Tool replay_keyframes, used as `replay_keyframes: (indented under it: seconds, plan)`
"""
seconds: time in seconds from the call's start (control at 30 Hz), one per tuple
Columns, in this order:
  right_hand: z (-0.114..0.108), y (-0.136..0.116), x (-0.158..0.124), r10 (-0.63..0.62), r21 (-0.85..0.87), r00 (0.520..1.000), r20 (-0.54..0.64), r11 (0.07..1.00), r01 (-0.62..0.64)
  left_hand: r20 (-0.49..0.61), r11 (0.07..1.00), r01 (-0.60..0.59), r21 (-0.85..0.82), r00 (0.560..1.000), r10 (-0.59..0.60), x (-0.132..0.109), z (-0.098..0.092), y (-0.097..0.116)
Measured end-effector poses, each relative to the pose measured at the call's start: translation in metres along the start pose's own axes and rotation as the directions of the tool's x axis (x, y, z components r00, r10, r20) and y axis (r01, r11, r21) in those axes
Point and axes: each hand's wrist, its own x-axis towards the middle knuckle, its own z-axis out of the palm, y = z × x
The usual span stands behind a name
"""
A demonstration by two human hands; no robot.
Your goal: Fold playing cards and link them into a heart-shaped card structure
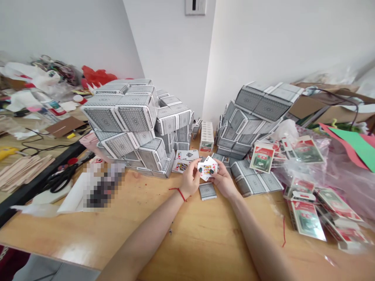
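My left hand (191,179) and my right hand (223,180) meet over the wooden table (187,242), both closed on a small fan of playing cards (207,168) held face up. A red string circles my left wrist. Just below the hands a face-down stack of cards (207,191) lies on the table. A few face-up cards (184,160) lie just beyond my left hand.
Big piles of grey-backed card decks rise at the left (131,121) and the right (252,113). Flat red-and-green card boxes (307,218) spread at the right on a plastic bag. Black scissors (63,177) and craft clutter lie at the left. A cardboard box (328,105) stands far right.
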Motion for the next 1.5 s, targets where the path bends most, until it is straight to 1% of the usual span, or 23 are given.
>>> replay_keyframes:
  seconds: [0.13,0.27,0.4,0.47,0.57,0.63,0.67,0.73,0.83,0.9,1.1,1.27,1.4,1.5]
  plan:
    - [-0.003,0.007,0.005,0.014,-0.028,0.999,-0.029,1.0,-0.015,-0.085,0.999,0.043,0.017,0.995,-0.041,0.004,0.0,-0.004]
    - [-0.004,0.014,0.008,0.016,-0.061,0.998,-0.059,0.998,-0.02,-0.086,0.997,0.062,0.043,0.995,-0.058,0.009,-0.001,-0.007]
    - [-0.004,0.015,0.008,-0.022,-0.061,0.997,-0.074,0.998,0.017,-0.115,0.992,0.116,0.042,0.987,-0.111,0.011,-0.001,-0.009]
    - [-0.004,0.013,0.008,-0.052,-0.046,0.995,-0.083,0.998,0.048,-0.096,0.99,0.135,0.027,0.987,-0.132,0.011,-0.001,-0.009]
    - [-0.003,0.011,0.008,-0.089,-0.027,0.991,-0.099,0.996,0.087,-0.015,0.989,0.135,0.054,0.991,-0.134,0.009,-0.002,-0.009]
    - [-0.005,0.01,0.008,-0.088,-0.02,0.993,-0.083,0.996,0.087,0.019,0.985,0.13,0.11,0.991,-0.133,0.008,-0.002,-0.01]
    - [-0.006,0.011,0.008,-0.08,-0.019,0.995,-0.066,0.997,0.079,0.015,0.981,0.133,0.139,0.991,-0.136,0.008,-0.002,-0.011]
    - [-0.009,0.012,0.008,-0.063,-0.035,0.998,-0.021,0.997,0.062,-0.019,0.973,0.145,0.182,0.989,-0.144,0.008,-0.002,-0.012]
    - [-0.012,0.015,0.008,-0.063,-0.111,0.998,0.026,0.992,0.066,-0.071,0.961,0.158,0.226,0.987,-0.145,0.009,-0.001,-0.012]
    - [-0.011,0.016,0.008,-0.059,-0.152,0.998,0.038,0.986,0.064,-0.093,0.954,0.162,0.251,0.985,-0.142,0.01,-0.001,-0.011]
    - [-0.011,0.017,0.011,-0.029,-0.157,0.999,0.014,0.987,0.031,-0.126,0.931,0.198,0.306,0.978,-0.167,0.009,0.001,-0.012]
    - [-0.013,0.018,0.011,-0.03,-0.192,0.997,0.072,0.98,0.043,-0.14,0.916,0.229,0.33,0.971,-0.192,0.01,0.0,-0.014]
    - [-0.012,0.018,0.01,-0.045,-0.178,0.996,0.072,0.982,0.057,-0.14,0.916,0.201,0.346,0.977,-0.162,0.01,-0.002,-0.012]
    - [-0.012,0.018,0.01,-0.072,-0.181,0.996,0.047,0.98,0.079,-0.118,0.95,0.136,0.282,0.987,-0.106,0.009,-0.003,-0.009]
